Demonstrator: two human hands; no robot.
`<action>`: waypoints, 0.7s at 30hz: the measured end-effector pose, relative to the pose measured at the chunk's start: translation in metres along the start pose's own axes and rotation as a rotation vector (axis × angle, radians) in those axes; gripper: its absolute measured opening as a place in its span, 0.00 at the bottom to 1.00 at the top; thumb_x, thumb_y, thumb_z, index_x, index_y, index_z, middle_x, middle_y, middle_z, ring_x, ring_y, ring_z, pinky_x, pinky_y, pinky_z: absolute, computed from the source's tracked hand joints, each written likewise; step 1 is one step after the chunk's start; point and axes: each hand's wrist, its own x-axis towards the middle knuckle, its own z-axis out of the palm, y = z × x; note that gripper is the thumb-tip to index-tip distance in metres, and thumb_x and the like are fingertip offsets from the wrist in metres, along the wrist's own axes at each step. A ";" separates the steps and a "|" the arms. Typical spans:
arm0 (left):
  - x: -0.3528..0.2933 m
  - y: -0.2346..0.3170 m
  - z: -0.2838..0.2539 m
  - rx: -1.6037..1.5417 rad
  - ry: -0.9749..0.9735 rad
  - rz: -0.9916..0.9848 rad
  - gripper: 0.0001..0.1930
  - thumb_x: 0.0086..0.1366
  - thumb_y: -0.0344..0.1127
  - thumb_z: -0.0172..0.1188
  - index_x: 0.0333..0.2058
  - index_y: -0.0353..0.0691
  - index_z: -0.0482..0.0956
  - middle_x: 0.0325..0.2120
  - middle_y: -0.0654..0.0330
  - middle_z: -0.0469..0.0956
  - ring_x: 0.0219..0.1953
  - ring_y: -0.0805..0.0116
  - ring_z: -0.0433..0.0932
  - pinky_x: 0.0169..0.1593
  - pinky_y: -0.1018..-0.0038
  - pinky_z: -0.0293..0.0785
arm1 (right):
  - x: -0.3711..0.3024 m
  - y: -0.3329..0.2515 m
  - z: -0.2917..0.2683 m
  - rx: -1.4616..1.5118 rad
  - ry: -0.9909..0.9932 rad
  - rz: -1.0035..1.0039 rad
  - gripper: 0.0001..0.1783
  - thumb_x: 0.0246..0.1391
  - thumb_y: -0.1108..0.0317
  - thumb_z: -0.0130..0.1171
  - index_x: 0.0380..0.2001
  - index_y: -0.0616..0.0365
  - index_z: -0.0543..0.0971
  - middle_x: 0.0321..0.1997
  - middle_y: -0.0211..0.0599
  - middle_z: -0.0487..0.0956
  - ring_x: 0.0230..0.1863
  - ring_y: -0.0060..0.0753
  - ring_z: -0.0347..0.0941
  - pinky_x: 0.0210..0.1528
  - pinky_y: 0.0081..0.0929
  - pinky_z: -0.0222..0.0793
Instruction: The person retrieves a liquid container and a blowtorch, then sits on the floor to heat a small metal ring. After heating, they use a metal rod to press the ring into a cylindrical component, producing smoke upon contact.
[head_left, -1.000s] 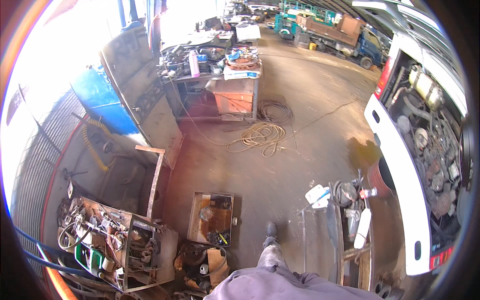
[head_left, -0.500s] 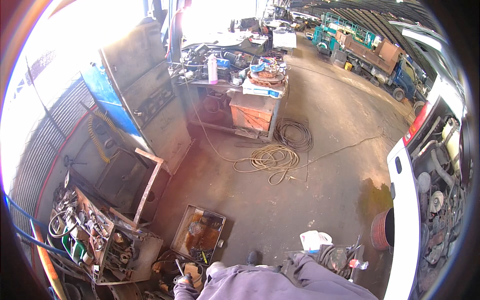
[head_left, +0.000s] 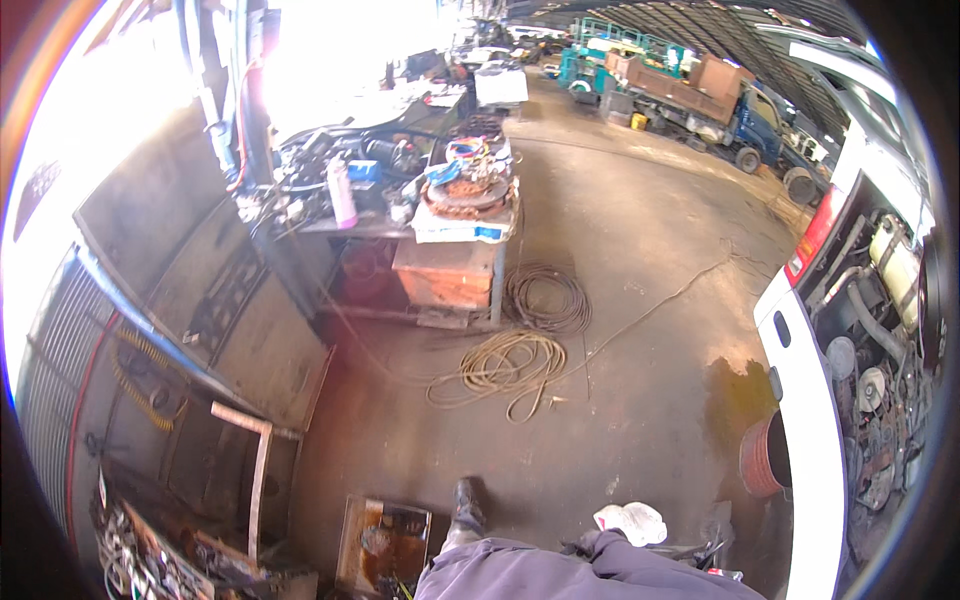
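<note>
Neither of my hands shows now; my dark clothing (head_left: 530, 572) fills the bottom middle. My dark boot (head_left: 467, 508) stands on the floor just ahead. Left of it lies a shallow metal tray (head_left: 352, 540) with brown oily residue in it. A crate of metal parts and tools (head_left: 165, 540) stands at the lower left, partly cut off by the picture's edge. To the right of my clothing lies a white plastic container or cloth (head_left: 632, 523); I cannot tell which.
Coiled hoses (head_left: 510, 362) lie on the floor, one line trailing right. Ahead stands a cluttered workbench (head_left: 497, 285) with a pink-and-white bottle (head_left: 341, 193). A white vehicle (head_left: 795, 370) with its engine exposed and a red drum (head_left: 762, 457) are at right. A truck (head_left: 690, 95) is far off.
My view has shifted, so the bench and coiled hoses sit lower and further left. My left hand, earlier holding a rod-like metal tool beside the tray, has left the picture. My boot now shows further forward.
</note>
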 end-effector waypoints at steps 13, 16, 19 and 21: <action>0.190 0.361 -0.188 -0.561 0.128 0.047 0.20 0.60 0.52 0.64 0.31 0.38 0.83 0.18 0.58 0.79 0.22 0.62 0.78 0.28 0.65 0.72 | 0.088 0.063 -0.130 0.211 0.483 -0.291 0.24 0.42 0.61 0.69 0.47 0.45 0.80 0.42 0.38 0.83 0.46 0.43 0.80 0.45 0.37 0.73; 0.216 0.483 -0.223 -0.982 -0.048 0.201 0.13 0.65 0.47 0.61 0.38 0.43 0.81 0.17 0.66 0.71 0.18 0.70 0.69 0.22 0.66 0.67 | 0.092 0.002 -0.202 0.291 0.639 -0.199 0.23 0.52 0.61 0.61 0.54 0.44 0.77 0.47 0.39 0.82 0.50 0.44 0.78 0.52 0.36 0.72; 0.178 0.601 -0.252 -1.416 -0.413 0.184 0.13 0.71 0.43 0.53 0.46 0.43 0.78 0.24 0.62 0.70 0.20 0.65 0.71 0.22 0.66 0.69 | 0.072 -0.102 -0.308 -0.306 1.051 -0.717 0.25 0.55 0.59 0.62 0.57 0.49 0.76 0.50 0.43 0.81 0.51 0.48 0.77 0.55 0.39 0.71; 0.149 0.680 -0.254 -1.397 -0.629 0.229 0.17 0.67 0.44 0.57 0.50 0.43 0.77 0.31 0.58 0.75 0.29 0.59 0.76 0.30 0.61 0.74 | 0.027 -0.209 -0.389 0.445 0.718 -0.517 0.29 0.53 0.57 0.67 0.57 0.52 0.75 0.51 0.44 0.81 0.52 0.47 0.77 0.57 0.40 0.71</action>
